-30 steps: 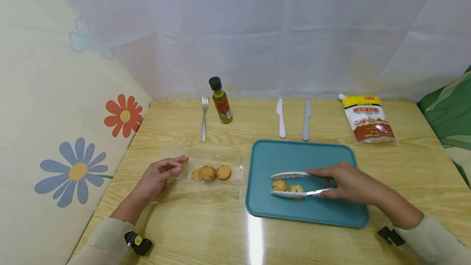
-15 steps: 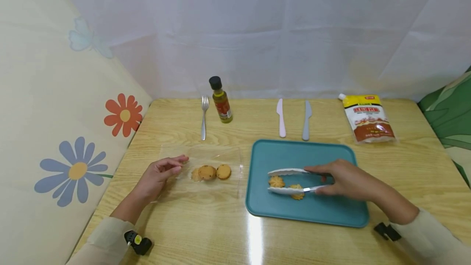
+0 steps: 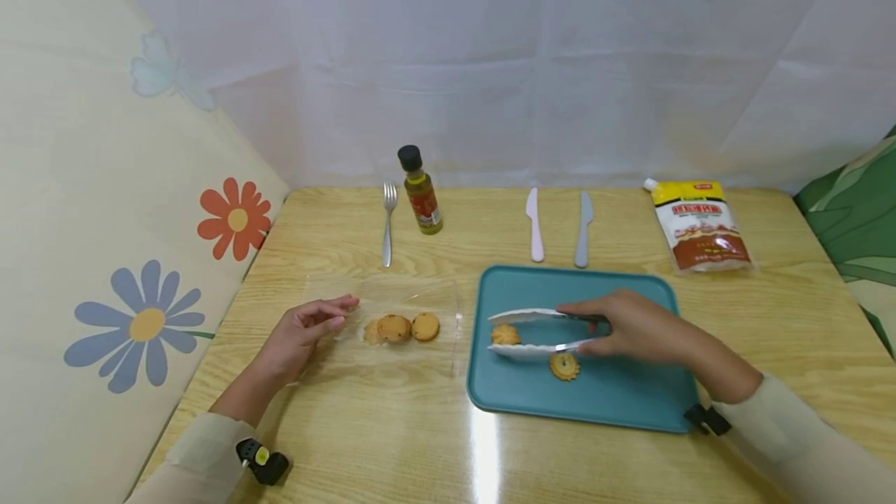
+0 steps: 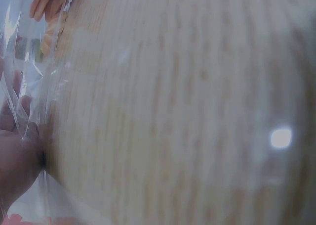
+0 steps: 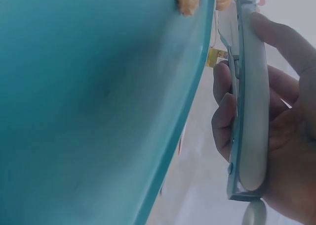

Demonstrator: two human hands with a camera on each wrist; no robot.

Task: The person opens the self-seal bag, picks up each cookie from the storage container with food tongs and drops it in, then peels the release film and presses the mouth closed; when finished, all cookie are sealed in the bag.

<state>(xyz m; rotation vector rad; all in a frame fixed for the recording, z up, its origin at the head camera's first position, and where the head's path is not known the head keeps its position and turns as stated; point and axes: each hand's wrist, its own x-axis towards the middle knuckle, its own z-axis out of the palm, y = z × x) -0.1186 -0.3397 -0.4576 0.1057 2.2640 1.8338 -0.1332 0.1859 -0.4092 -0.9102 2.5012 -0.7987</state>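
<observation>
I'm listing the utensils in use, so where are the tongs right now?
In the head view, the tongs are in the person's right hand, over the left part of the teal tray, with a scalloped cookie showing between their two arms.

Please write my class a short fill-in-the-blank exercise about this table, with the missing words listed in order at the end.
1. The right hand grips a pair of ____ above the teal tray.
2. The head view shows ____ cookies within the tray's rim.
3. Seen from the person's side, the pink knife lies to the ____ of the grey knife.
4. A black-capped ____ stands beside the fork.

Missing words: tongs; two; left; bottle.
</observation>
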